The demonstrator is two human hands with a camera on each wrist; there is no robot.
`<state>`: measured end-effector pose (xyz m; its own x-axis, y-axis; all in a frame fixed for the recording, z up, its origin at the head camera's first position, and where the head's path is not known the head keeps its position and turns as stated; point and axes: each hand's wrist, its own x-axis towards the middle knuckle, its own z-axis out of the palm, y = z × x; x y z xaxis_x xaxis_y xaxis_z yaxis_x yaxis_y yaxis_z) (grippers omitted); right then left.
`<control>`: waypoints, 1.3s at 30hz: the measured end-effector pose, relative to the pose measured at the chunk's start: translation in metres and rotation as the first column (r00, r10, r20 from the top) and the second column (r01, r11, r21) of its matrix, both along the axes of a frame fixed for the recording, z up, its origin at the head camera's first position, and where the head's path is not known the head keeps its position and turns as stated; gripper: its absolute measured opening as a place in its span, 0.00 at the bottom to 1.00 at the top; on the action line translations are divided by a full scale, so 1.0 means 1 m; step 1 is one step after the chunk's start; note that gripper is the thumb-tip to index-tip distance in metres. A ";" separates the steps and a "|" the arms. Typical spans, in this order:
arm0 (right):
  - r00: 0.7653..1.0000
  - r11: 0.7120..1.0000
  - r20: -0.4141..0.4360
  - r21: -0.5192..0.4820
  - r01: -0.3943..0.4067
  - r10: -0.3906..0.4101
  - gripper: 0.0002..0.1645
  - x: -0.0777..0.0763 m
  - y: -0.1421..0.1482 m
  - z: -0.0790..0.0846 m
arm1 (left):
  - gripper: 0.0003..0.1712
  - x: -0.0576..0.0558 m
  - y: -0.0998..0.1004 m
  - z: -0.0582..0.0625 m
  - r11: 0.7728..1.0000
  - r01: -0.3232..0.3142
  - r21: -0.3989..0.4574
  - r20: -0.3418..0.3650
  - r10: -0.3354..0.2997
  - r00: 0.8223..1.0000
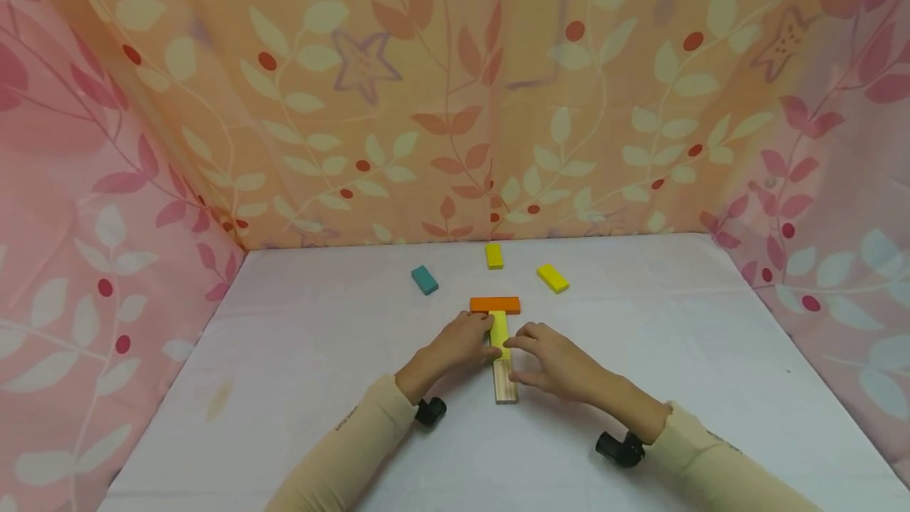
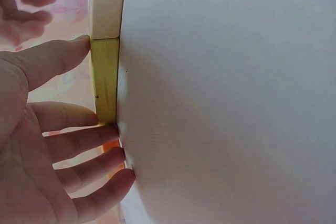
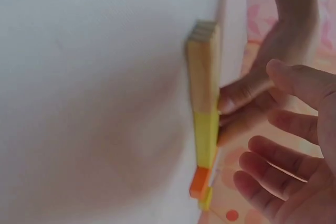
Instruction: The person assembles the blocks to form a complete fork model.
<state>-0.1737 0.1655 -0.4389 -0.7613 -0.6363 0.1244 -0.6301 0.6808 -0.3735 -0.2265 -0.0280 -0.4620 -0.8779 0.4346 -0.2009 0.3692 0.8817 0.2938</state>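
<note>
Three flat blocks form a T on the white cloth: an orange block (image 1: pixel 494 304) lies crosswise at the far end, a yellow block (image 1: pixel 500 330) runs toward me, and a plain wooden block (image 1: pixel 505 385) continues the line. At the yellow block's left side is my left hand (image 1: pixel 462 340), its thumb and fingertips touching it. The left wrist view shows the left thumb (image 2: pixel 60 61) by the joint between the yellow and wooden blocks. My right hand (image 1: pixel 558 362) hovers at the right with fingers spread, apart from the blocks in the right wrist view and holding nothing.
Beyond the T lie a teal block (image 1: pixel 425 280), a small yellow block (image 1: pixel 494 256) and another yellow block (image 1: pixel 552 278). Patterned curtains (image 1: pixel 455 101) stand along the back and both sides of the cloth-covered table (image 1: pixel 298 385). Black cameras are strapped at both wrists.
</note>
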 end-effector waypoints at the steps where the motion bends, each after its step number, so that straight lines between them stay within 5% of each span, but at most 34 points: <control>1: 1.000 1.000 0.014 -0.012 0.003 -0.003 0.27 -0.002 0.001 0.003 | 0.35 0.000 0.000 0.000 1.000 0.000 0.000 -0.001 0.000 1.000; 20: 0.992 0.955 0.094 -0.277 0.107 -0.084 0.25 -0.062 0.026 0.021 | 0.38 0.001 0.001 0.000 1.000 -0.026 0.015 0.030 0.026 0.999; 39: 0.939 0.934 0.191 -0.166 0.318 -0.285 0.26 -0.141 0.066 -0.005 | 0.37 -0.001 0.000 -0.001 1.000 -0.016 0.007 0.026 0.015 1.000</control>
<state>-0.3149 0.2317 -0.4440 -0.9333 -0.3498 0.0807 -0.3267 0.7343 -0.5950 -0.2277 -0.0278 -0.4628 -0.8791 0.4224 -0.2208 0.3477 0.8852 0.3092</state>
